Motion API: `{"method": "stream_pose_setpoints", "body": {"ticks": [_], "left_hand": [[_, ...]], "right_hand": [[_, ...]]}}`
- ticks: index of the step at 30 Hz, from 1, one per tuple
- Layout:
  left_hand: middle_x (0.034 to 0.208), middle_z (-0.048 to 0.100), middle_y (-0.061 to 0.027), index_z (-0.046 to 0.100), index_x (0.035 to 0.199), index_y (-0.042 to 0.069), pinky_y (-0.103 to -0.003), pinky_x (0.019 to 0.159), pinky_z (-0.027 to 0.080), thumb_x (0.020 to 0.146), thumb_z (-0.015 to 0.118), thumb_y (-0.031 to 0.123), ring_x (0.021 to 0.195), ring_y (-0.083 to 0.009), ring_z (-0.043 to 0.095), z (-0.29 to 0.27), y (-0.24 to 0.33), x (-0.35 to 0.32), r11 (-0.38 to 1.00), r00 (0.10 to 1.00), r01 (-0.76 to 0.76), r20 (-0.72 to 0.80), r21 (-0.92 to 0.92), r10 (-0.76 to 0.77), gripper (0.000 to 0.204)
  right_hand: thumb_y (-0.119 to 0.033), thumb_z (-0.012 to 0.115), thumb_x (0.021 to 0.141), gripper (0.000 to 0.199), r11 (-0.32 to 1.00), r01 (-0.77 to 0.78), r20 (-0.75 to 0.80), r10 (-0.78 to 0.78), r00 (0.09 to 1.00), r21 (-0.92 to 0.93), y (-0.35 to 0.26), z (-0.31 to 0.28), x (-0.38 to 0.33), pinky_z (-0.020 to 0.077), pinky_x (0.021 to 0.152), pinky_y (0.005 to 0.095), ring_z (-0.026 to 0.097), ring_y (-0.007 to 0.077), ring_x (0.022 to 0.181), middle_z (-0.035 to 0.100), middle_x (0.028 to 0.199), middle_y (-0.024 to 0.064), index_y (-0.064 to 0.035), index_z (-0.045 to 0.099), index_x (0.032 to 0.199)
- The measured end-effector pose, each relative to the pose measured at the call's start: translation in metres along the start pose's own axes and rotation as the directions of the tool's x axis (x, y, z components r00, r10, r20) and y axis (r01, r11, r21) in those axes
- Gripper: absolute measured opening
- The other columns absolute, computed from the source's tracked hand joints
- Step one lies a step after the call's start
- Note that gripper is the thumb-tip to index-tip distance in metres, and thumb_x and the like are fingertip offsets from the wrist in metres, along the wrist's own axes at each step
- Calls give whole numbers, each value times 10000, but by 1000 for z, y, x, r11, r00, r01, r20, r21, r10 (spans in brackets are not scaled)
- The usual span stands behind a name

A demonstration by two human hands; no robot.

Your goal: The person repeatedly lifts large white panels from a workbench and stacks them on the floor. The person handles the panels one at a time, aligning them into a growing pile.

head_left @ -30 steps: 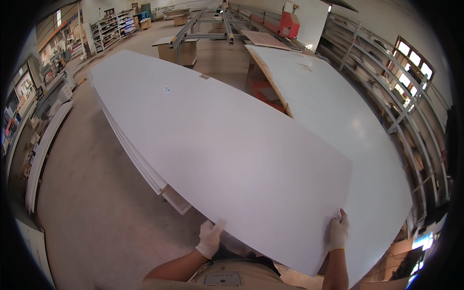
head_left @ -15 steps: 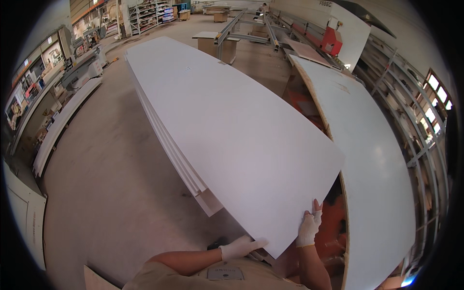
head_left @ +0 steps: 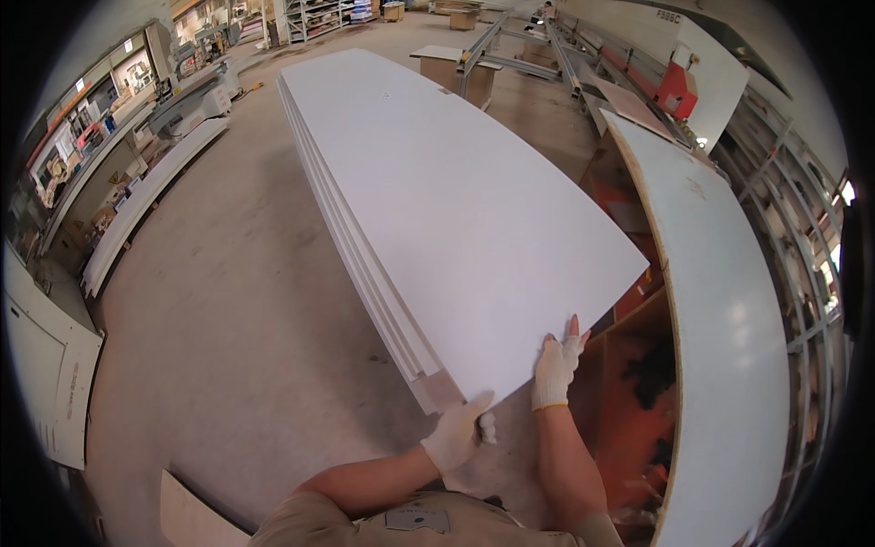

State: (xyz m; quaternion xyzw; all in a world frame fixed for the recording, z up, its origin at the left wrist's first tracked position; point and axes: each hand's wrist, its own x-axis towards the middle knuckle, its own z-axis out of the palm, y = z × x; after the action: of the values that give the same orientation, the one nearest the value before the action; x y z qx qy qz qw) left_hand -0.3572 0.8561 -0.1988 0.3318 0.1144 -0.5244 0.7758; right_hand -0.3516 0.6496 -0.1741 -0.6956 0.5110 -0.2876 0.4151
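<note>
Beyond left grip (head_left: pixel 460 433) and right grip (head_left: pixel 554 369), both clamped on: white panel (head_left: pixel 456 210), swung clear of worktop (head_left: pixel 729 273). Closer in line with panel stack (head_left: pixel 437 388).

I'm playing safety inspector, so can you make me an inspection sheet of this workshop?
Surface: pale worktop on the right, brownish mark near its far end.
Main things: white panel, stacked panels showing along its left edge.
Clutter: dark items, unclear, left of the worktop's edge.
Hands: gloved left hand grips the panel's nearest corner; gloved right hand touches its near edge.
Cables: none I'm sure of.
Surroundings: grey shelving, red machine part.
</note>
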Motion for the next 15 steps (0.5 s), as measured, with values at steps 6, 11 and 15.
{"method": "stream_pose_setpoints", "body": {"ticks": [6, 11, 15], "left_hand": [[789, 646, -52, 635, 1072, 51, -411, 720, 582, 1114, 600, 315, 715, -239, 652, 1, 41, 28, 970, 968, -243, -63, 24, 244, 270], [820, 678, -66, 647, 1207, 0, -413, 755, 597, 1111, 588, 341, 763, -236, 686, 9, 52, -1, 989, 987, -149, 65, 19, 147, 359], [894, 740, -86, 713, 1220, -4, -369, 813, 599, 1062, 667, 323, 859, -184, 724, 14, 88, -52, 706, 927, -362, 156, 609, 341, 366]], "right_hand": [[-259, 630, 1034, 719, 941, 282, 148, -257, 955, -187, -35, 67, 31, 248, 1314, 425, 233, 409, 1645, 184, 1788, 262, -29, 386, 1670], [-227, 631, 1020, 622, 905, 376, 127, -356, 926, -201, -24, 80, 37, 286, 1293, 466, 296, 412, 1605, 377, 1696, 277, 5, 506, 1583], [-210, 642, 1008, 552, 882, 391, 165, -358, 919, -262, -22, 64, 29, 313, 1272, 481, 304, 405, 1596, 456, 1667, 223, 17, 587, 1508]]}}
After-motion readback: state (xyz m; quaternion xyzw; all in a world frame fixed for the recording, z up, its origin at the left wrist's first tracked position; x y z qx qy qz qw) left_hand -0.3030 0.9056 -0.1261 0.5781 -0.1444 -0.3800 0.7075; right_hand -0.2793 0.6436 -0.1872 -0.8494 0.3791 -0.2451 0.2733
